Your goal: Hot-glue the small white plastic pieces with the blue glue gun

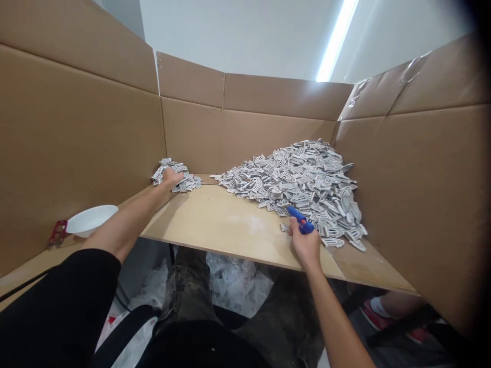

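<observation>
Between cardboard walls [249, 130] — wooden tabletop [215, 217], pieces [303, 176]

Left of the large pile [299, 179] of pale slotted pieces, the bare tabletop [218, 220] gives a hand a wide lane, up to the small heap [187, 180], where the left hand [172, 177] stands in the way. Behind the large pile the cardboard back wall [253, 130] blocks passage; on its right, the cardboard side wall [418, 168] does too. At its near edge, the right hand [307, 248] and blue tool [297, 216] take up room (the air above the pile is open).
</observation>
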Tool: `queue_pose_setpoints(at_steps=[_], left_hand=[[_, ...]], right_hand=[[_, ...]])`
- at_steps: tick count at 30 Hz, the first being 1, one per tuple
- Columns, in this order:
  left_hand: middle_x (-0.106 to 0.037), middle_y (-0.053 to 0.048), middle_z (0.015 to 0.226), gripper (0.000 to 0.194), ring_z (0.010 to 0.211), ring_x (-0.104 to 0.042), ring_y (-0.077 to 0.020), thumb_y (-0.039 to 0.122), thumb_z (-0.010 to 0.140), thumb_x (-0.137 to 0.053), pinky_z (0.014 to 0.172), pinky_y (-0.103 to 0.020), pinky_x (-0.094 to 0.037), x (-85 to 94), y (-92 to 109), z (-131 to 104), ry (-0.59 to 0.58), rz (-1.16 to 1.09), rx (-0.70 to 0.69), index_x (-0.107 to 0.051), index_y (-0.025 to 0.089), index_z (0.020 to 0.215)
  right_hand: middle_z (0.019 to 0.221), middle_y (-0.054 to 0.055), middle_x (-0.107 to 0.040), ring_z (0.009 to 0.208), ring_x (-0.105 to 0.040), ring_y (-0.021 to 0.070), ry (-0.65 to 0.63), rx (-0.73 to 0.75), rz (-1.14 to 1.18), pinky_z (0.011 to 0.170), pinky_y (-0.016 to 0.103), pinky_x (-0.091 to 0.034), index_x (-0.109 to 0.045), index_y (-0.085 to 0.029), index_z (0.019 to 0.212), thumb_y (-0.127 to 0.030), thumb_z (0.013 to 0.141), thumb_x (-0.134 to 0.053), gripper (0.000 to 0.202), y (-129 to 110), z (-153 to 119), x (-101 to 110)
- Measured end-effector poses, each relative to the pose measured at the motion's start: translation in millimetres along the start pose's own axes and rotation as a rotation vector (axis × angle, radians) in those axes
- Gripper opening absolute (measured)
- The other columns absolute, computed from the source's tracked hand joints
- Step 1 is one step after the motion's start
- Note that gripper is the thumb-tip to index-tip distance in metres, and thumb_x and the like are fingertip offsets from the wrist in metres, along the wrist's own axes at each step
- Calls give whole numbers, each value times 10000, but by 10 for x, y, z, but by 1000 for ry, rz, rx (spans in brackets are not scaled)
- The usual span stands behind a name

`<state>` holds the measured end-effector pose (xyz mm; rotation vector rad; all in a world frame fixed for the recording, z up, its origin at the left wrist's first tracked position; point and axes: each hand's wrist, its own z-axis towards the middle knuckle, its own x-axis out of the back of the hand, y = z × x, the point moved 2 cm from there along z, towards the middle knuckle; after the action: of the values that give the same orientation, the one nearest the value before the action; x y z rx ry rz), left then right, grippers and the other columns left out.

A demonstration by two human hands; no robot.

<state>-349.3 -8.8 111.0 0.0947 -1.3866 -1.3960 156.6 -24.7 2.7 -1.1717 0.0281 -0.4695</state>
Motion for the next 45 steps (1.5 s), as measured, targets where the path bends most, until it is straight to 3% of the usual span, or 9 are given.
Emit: queue_pose_setpoints(at_steps=[5, 11, 16, 21, 27, 35, 39, 42, 45], left_hand=[[-750, -74, 829, 106, 876, -678, -227, 250, 797, -765, 821, -283, -485, -622, 49, -311, -300, 67, -269, -732, 153, 772], [-787, -78, 887, 464, 788, -682, -207, 471, 640, -882, 711, -264, -478, -1302, 533, -1016, -882, -45, -654, -801, 151, 966], [-708, -32, 684, 208, 661, -602, -174, 295, 584, -820, 652, -262, -445, -1643, 762, -1312, -999, 5, -623, -730, 155, 708], [-621, 2, 574, 75, 595, -515, -145, 231, 609, -698, 605, -252, -383, -1752, 927, -1342, -1094, 25, -622, -669, 168, 582], [-567, 12, 584, 135, 580, -449, -121, 274, 688, -675, 563, -238, -324, -1808, 1194, -1596, -1029, -268, -679, -621, 168, 624], [-682, -36, 750, 218, 685, -599, -152, 349, 792, -753, 692, -272, -473, -1984, 1599, -2295, -1001, -610, -721, -672, 147, 790], [-744, -103, 1000, 209, 927, -682, -231, 339, 892, -687, 869, -347, -544, -2147, 1617, -2543, -860, -563, -791, -718, 154, 982], [-727, -142, 1110, 275, 1153, -633, -321, 363, 891, -719, 1074, -462, -492, -2281, 1545, -2654, -715, -357, -906, -749, 159, 1074], [-716, -163, 1094, 220, 1190, -599, -360, 322, 889, -722, 1107, -502, -464, -2394, 1477, -2689, -680, -223, -970, -756, 154, 1027]], right_hand=[[621, 88, -689, 662, -663, 253, -4, 38, -8, 674, 350, -463, -644, -221, 624, -735, 817, -680, 551, 14, 13, -9], [653, 85, -700, 656, -662, 250, 0, 13, 25, 659, 347, -474, -667, -215, 695, -755, 820, -673, 554, 49, 28, -35], [664, 91, -705, 681, -679, 273, 3, 23, 11, 668, 363, -488, -664, -223, 678, -755, 834, -659, 554, 85, 37, -43], [730, 103, -740, 745, -711, 299, -2, 46, 55, 710, 379, -521, -705, -215, 757, -747, 841, -670, 540, 92, 44, -52], [752, 86, -747, 766, -705, 273, 6, 59, 97, 739, 362, -540, -715, -204, 781, -710, 855, -686, 512, 92, 49, -50], [841, 72, -759, 777, -691, 215, -42, 136, 233, 837, 343, -555, -689, -205, 805, -488, 782, -792, 303, 118, 64, -71], [873, 90, -753, 832, -701, 244, 160, 78, 150, 887, 379, -557, -658, -214, 851, -418, 825, -704, 211, 208, 111, -12], [962, 119, -764, 898, -709, 267, 334, -2, 90, 948, 409, -554, -651, -210, 948, -392, 836, -662, 214, 284, 154, 57], [1019, 137, -768, 932, -715, 276, 370, -41, 81, 984, 420, -549, -644, -209, 987, -377, 832, -655, 229, 339, 186, 73]])
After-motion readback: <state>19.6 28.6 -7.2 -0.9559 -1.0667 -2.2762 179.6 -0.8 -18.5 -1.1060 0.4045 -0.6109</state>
